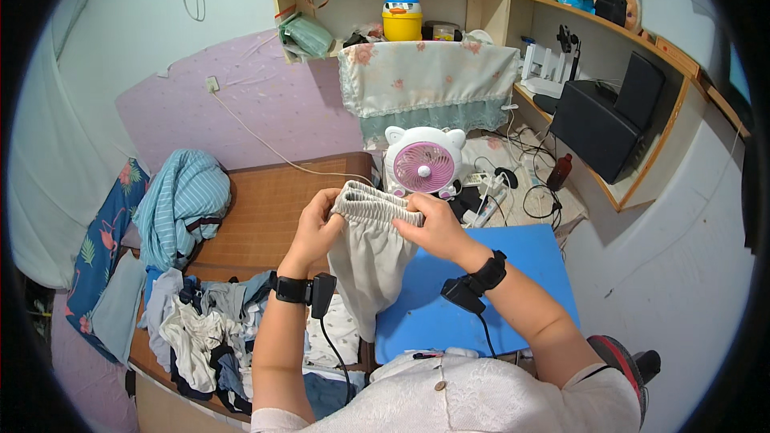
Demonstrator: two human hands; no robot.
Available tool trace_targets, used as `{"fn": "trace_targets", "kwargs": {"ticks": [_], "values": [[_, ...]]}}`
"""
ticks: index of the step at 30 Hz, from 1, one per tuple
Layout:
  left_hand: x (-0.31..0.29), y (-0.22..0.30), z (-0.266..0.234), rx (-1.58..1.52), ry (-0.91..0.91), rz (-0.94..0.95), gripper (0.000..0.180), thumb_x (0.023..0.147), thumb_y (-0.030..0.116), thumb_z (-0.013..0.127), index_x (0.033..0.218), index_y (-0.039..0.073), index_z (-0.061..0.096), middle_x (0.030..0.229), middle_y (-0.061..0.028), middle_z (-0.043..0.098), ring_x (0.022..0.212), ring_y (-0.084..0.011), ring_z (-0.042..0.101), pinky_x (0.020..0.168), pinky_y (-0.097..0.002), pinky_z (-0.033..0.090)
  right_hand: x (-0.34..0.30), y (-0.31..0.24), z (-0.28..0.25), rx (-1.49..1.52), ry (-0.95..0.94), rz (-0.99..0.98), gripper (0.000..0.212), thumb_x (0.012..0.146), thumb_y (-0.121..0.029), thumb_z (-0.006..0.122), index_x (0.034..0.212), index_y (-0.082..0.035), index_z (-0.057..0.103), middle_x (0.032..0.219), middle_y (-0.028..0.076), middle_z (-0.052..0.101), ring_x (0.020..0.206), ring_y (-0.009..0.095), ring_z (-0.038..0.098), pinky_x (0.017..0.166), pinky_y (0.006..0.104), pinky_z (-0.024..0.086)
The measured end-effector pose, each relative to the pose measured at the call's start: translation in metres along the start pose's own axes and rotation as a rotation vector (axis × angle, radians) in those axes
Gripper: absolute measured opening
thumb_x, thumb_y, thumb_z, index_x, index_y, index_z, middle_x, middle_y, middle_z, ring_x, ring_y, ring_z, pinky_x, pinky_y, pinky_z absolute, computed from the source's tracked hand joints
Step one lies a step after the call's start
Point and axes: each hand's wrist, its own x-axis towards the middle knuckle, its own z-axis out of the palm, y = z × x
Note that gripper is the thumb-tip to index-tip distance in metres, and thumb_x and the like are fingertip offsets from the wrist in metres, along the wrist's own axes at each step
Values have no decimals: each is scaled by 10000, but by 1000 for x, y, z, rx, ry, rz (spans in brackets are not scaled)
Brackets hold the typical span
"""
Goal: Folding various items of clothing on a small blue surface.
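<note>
A pair of light grey pants point(370, 261) with a gathered elastic waistband hangs in front of me. My left hand point(318, 223) is closed on the left end of the waistband, thumb towards me. At the band's right end, my right hand point(434, 226) pinches the fabric between thumb and fingers. The band is stretched sideways between both hands, and the legs drop down past the left edge of a blue tabletop point(489, 289). Each wrist wears a black strap with a small cabled device.
A heap of mixed clothes point(204, 325) lies on the brown mat point(265, 228), with a striped blue blanket point(184, 200) behind it. Beyond the tabletop stand a pink-and-white fan point(423, 162), tangled cables and a brown bottle point(560, 171). A black box-shaped device point(597, 128) occupies the right shelf.
</note>
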Motion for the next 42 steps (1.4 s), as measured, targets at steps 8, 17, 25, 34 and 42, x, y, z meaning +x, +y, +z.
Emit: {"fn": "trace_targets", "kwargs": {"ticks": [8, 17, 25, 34, 42], "values": [[-20, -10, -16, -215, 7, -110, 340, 764, -4, 476, 1099, -34, 423, 1002, -73, 530, 929, -122, 492, 812, -251, 387, 8, -6, 2, 121, 37, -126, 228, 678, -100, 618, 708, 10, 420, 716, 123, 484, 619, 243, 481, 566, 305, 393], [-80, -94, -18, -135, -153, -314, 595, 646, 52, 611, 1175, -38, 354, 1106, -101, 474, 1006, -167, 469, 864, -285, 376, 18, -13, 8, 248, -47, -103, 180, 694, -52, 622, 735, -11, 452, 851, 76, 506, 767, 129, 476, 675, 247, 386], [-101, -124, 6, -31, -11, -402, 316, 718, 41, 517, 1024, -31, 487, 918, -68, 560, 815, -125, 526, 722, -246, 425, 20, -12, 5, 363, -102, -54, 184, 701, -63, 625, 736, -7, 453, 876, 68, 512, 769, 111, 467, 673, 240, 387], [-89, -95, -41, 341, 339, -260, 120, 737, 68, 441, 782, -9, 522, 655, -41, 525, 609, -104, 462, 551, -251, 391, 4, 7, -25, 167, 57, 10, 171, 714, -114, 622, 753, 4, 506, 731, 61, 517, 674, 139, 478, 631, 255, 392], [-48, -74, -65, 593, 38, -248, 126, 685, 81, 446, 671, -37, 489, 552, -86, 473, 522, -145, 430, 489, -282, 370, -47, 39, -40, 261, -43, 434, 176, 757, -151, 616, 798, -1, 534, 727, -2, 534, 665, 37, 456, 578, 188, 380]]}}
